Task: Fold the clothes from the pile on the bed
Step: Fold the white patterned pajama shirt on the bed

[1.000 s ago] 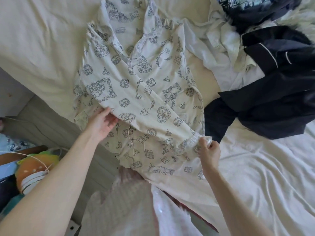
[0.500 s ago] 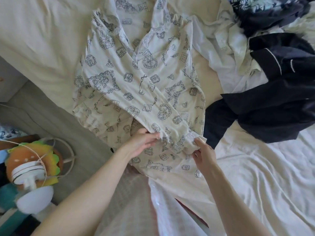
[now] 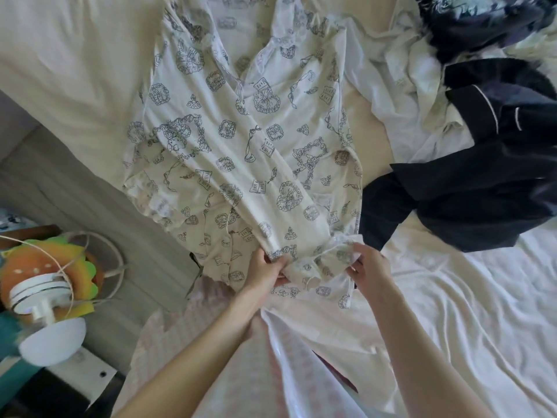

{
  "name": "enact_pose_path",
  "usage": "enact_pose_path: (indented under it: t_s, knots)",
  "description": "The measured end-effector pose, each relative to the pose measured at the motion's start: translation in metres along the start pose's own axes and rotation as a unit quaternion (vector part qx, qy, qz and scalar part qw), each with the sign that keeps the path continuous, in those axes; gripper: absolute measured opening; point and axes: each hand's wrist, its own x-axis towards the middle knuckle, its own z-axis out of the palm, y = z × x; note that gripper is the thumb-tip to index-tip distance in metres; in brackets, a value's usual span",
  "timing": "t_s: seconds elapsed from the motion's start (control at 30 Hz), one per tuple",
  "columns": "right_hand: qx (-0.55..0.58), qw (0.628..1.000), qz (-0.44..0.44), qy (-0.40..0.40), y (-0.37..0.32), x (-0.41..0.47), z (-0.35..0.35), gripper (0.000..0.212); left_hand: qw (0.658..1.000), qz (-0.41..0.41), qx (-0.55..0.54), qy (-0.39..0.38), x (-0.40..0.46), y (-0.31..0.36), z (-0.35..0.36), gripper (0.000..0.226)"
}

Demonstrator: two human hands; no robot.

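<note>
Left hand (image 3: 265, 268) and right hand (image 3: 369, 263) both pinch the soft printed pyjama top's (image 3: 241, 140) frilled cuff (image 3: 316, 260).

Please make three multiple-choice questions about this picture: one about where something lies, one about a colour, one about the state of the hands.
1. Where does the dark garment lie relative to the printed pyjama top?
A. to its right
B. to its left
C. under it

2. What colour is the print on the pyjama top?
A. red
B. dark blue-grey
C. green

3. What are the two hands doing?
A. resting flat on the sheet
B. hanging idle
C. gripping the sleeve cuff

Answers:
1 A: the dark garment lies right of the printed pyjama top.
2 B: the drawings are blue-grey on cream.
3 C: the left hand and right hand pinch the sleeve cuff.
</note>
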Motion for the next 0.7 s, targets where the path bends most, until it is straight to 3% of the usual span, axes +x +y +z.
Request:
enact_pose_path:
  t_s: [0.07, 0.13, 0.27, 0.37, 0.47, 0.6, 0.7]
  knots:
    - [-0.071, 0.993, -0.003, 0.095, 0.005, -0.001, 0.003, 0.009, 0.999, -0.033, 0.022, 0.019, 0.001, -0.002, -0.008, 0.020]
    - [-0.155, 0.971, -0.090, 0.159, 0.006, -0.002, 0.013, 0.008, 0.995, -0.050, 0.088, 0.020, 0.004, 0.006, -0.024, 0.018]
    - [-0.339, 0.882, -0.271, 0.182, -0.012, -0.021, 0.052, 0.015, 0.970, 0.011, 0.241, 0.006, 0.008, 0.050, -0.067, 0.004]
    - [-0.386, 0.838, -0.371, 0.105, -0.035, -0.032, 0.100, 0.029, 0.955, 0.101, 0.273, 0.062, 0.007, 0.098, -0.100, 0.006]
    - [-0.429, 0.781, -0.454, 0.006, -0.063, -0.045, 0.163, 0.030, 0.938, 0.179, 0.252, 0.157, 0.009, 0.146, -0.130, 0.015]
    - [-0.452, 0.710, -0.528, -0.115, -0.096, -0.070, 0.258, 0.030, 0.841, 0.302, 0.345, 0.288, 0.025, 0.200, -0.162, 0.023]
    - [-0.450, 0.677, -0.561, -0.157, -0.117, -0.087, 0.323, 0.031, 0.805, 0.365, 0.369, 0.289, 0.041, 0.226, -0.170, 0.026]
